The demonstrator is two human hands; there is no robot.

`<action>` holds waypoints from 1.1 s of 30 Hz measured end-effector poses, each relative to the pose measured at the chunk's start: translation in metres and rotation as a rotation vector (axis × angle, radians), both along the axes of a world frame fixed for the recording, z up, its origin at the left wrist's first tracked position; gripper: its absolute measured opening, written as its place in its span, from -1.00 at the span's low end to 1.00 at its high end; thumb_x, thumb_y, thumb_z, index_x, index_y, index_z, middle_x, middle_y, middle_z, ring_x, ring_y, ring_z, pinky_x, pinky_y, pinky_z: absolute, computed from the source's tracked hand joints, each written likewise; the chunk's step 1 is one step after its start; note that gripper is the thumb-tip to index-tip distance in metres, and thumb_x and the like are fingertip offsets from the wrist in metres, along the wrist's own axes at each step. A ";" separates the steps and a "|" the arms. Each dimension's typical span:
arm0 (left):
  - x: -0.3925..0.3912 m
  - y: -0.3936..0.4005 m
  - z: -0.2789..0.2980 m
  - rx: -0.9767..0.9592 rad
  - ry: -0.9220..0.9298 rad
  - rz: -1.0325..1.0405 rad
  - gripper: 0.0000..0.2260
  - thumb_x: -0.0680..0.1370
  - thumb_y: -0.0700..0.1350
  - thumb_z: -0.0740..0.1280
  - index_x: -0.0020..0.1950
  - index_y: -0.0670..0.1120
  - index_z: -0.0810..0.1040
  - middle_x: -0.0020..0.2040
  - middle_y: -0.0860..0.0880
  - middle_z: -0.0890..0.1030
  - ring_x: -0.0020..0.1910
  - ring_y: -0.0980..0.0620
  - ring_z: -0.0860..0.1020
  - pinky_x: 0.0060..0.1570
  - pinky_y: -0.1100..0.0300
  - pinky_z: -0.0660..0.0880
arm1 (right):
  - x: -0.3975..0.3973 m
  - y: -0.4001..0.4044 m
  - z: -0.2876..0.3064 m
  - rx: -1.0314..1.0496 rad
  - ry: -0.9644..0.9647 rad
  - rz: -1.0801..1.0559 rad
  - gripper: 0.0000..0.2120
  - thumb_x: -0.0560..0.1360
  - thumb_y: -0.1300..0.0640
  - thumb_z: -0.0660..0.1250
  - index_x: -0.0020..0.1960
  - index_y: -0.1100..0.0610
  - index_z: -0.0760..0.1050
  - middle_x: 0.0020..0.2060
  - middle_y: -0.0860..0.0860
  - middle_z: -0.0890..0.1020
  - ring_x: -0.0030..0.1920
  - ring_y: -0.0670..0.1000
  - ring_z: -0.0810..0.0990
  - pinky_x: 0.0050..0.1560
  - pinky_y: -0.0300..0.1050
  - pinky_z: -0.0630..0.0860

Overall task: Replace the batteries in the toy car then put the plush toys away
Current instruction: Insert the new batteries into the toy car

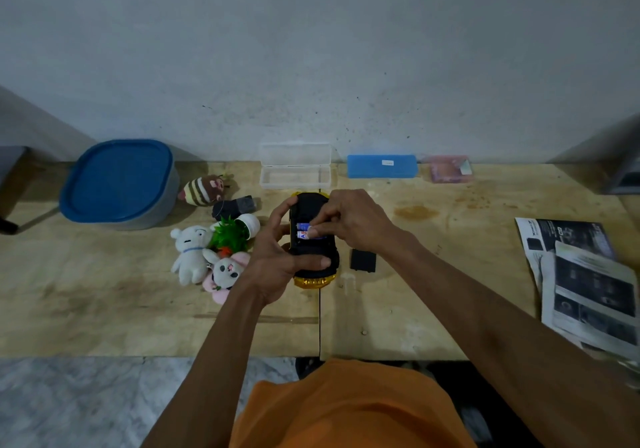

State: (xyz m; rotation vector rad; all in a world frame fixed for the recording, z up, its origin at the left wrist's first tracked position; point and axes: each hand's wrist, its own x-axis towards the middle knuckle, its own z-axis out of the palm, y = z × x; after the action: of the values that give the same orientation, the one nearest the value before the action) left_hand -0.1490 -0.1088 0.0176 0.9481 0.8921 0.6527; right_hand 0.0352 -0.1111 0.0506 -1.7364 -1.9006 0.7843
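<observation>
A yellow toy car lies upside down on the wooden table, its black underside up. My left hand grips the car from the left, thumb across its near end. In its uncovered compartment lie two batteries with blue and white labels. My right hand pinches the nearer battery with its fingertips. The black battery cover lies just right of the car. Left of the car lie a white plush, a pink-eared plush and a striped brown plush.
A grey tub with a blue lid stands at the back left. An open clear plastic case, a blue case and a pink packet line the wall. A small potted fake plant, a black remote and printed leaflets also lie around.
</observation>
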 end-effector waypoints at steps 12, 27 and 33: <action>0.006 0.005 -0.017 -0.077 0.095 0.013 0.10 -0.04 -0.30 0.67 0.43 0.22 0.41 0.33 -0.24 0.44 0.24 -0.31 0.56 0.07 -0.28 0.61 | -0.005 -0.003 0.017 -0.590 0.920 -0.604 -0.75 0.57 0.42 0.15 0.15 0.29 0.54 -0.03 0.22 0.54 -0.15 0.04 0.49 -0.29 -0.17 0.49; 0.007 0.003 -0.021 -0.060 0.071 0.051 0.09 -0.02 -0.31 0.67 0.43 0.23 0.42 0.33 -0.25 0.45 0.25 -0.32 0.55 0.05 -0.28 0.62 | -0.016 -0.022 -0.004 -0.261 1.010 -0.819 -0.80 0.39 0.24 0.57 -0.11 0.26 0.57 -0.17 0.15 0.69 -0.08 0.14 0.73 -0.09 0.01 0.70; 0.005 0.002 -0.020 -0.054 0.039 0.059 0.09 0.01 -0.34 0.65 0.45 0.19 0.40 0.33 -0.22 0.45 0.25 -0.28 0.56 0.06 -0.27 0.61 | -0.024 -0.024 -0.012 -0.092 0.640 -0.749 -0.77 0.28 0.08 0.66 -0.27 0.09 0.61 -0.28 0.00 0.73 -0.20 -0.03 0.73 -0.07 0.04 0.69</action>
State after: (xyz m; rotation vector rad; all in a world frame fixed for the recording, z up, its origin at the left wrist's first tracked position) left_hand -0.1439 -0.1070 -0.0027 0.8913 0.9711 0.6588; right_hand 0.0114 -0.1348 0.0391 -1.7635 -0.7284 0.9588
